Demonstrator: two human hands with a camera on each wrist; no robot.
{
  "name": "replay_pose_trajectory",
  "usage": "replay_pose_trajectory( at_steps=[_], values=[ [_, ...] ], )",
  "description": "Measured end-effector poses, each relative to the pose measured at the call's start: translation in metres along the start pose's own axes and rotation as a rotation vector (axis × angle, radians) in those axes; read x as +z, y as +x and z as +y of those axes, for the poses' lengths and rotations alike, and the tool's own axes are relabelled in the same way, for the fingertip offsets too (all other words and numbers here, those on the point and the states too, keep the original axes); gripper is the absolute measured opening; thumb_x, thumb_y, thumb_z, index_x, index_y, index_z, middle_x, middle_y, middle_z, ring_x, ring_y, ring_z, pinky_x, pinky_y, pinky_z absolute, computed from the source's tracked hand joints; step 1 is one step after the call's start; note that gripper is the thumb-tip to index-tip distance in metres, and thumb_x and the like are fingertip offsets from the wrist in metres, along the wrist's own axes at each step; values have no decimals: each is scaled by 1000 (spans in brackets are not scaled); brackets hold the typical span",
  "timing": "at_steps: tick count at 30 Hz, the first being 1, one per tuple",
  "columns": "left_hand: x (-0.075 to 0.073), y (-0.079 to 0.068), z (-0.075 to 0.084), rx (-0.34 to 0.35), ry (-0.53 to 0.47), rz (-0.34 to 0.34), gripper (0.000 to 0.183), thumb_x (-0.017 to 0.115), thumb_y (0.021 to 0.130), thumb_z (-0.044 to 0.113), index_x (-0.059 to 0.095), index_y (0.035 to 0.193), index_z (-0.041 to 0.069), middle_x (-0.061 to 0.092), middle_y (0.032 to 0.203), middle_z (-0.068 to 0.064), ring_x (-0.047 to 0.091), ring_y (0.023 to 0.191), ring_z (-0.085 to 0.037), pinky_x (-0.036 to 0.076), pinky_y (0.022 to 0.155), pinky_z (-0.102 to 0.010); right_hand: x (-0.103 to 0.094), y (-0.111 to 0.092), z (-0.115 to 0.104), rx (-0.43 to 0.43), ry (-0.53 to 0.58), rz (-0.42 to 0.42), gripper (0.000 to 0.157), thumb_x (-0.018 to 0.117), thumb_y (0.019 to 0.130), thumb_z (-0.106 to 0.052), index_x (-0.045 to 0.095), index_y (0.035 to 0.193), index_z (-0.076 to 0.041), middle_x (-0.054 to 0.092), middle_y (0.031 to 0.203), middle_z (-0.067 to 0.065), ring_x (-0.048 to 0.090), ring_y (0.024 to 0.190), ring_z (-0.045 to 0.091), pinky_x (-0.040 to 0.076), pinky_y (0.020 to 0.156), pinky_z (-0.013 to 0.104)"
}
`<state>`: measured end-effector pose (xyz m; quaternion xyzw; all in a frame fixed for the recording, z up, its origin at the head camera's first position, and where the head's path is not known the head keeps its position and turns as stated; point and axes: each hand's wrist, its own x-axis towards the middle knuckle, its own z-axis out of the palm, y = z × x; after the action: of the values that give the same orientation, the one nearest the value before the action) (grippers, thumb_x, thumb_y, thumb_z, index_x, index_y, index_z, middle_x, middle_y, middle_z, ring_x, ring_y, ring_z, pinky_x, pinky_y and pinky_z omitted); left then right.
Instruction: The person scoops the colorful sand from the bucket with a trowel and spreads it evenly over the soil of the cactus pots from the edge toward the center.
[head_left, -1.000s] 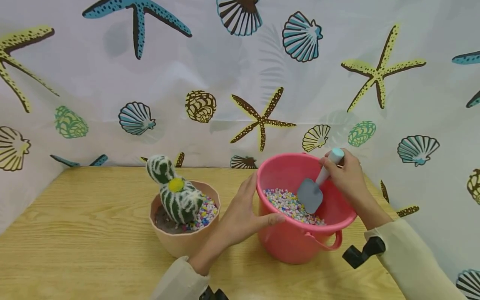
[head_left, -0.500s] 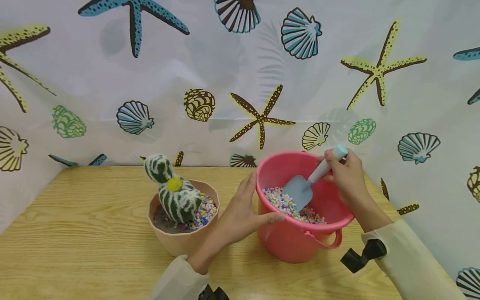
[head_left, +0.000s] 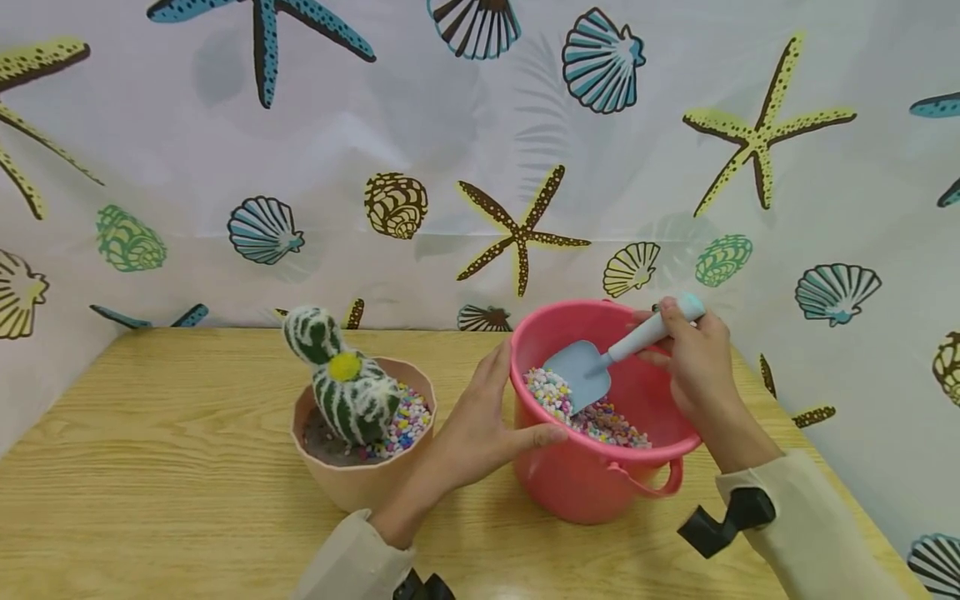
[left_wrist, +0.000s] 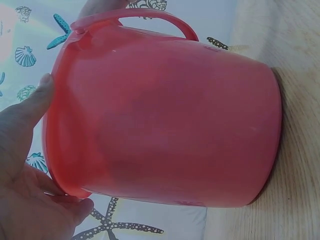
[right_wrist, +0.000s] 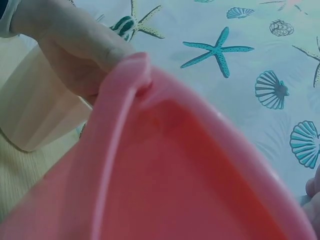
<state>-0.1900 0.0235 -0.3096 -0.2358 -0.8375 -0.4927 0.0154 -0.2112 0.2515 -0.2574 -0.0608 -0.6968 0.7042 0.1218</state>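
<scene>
In the head view a pink bucket (head_left: 566, 483) stands on the table, partly filled with small multicoloured pebbles (head_left: 611, 423). My left hand (head_left: 476, 433) holds its rim at the left, thumb on the near side; the left wrist view shows the fingers bent at the rim. My right hand (head_left: 701, 367) grips the pale handle of a small grey-blue garden trowel (head_left: 585, 375). The blade is inside the bucket, its tip among pebbles heaped against the left wall. In the right wrist view the bucket (right_wrist: 165, 175) hides the trowel; only fingertips show at the right edge.
Left of the bucket stands a peach plant pot (head_left: 352, 479) with a striped toy-like cactus (head_left: 356, 404), grey soil and similar pebbles. My left forearm passes in front of this pot. A curtain (head_left: 450, 108) printed with shells and starfish hangs behind the wooden table (head_left: 187, 467).
The trowel has moved left in the bucket, and its handle has tilted lower towards the right. Pebbles are pushed up against the left wall. My left hand stays on the rim.
</scene>
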Motion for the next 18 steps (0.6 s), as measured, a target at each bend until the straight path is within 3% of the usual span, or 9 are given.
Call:
replay_pose_trajectory(
  at_steps=[11,18],
  values=[
    [-2,-2,0,-17,11,-2,115,81,72,43,7,154,12,15,160,-8,21,145,-29,33,110,-53,-4,0,0,56,140,-9,23,43,100,-32,42,105,-9,68,82,-8,70,78,8,57,68,22],
    [-3,-3,1,-8,32,5,113,81,72,43,9,154,13,17,159,-6,21,145,-28,34,109,-53,-7,0,0,109,213,-27,25,45,99,-35,43,107,-11,68,89,-5,72,77,11,57,68,25]
  ],
)
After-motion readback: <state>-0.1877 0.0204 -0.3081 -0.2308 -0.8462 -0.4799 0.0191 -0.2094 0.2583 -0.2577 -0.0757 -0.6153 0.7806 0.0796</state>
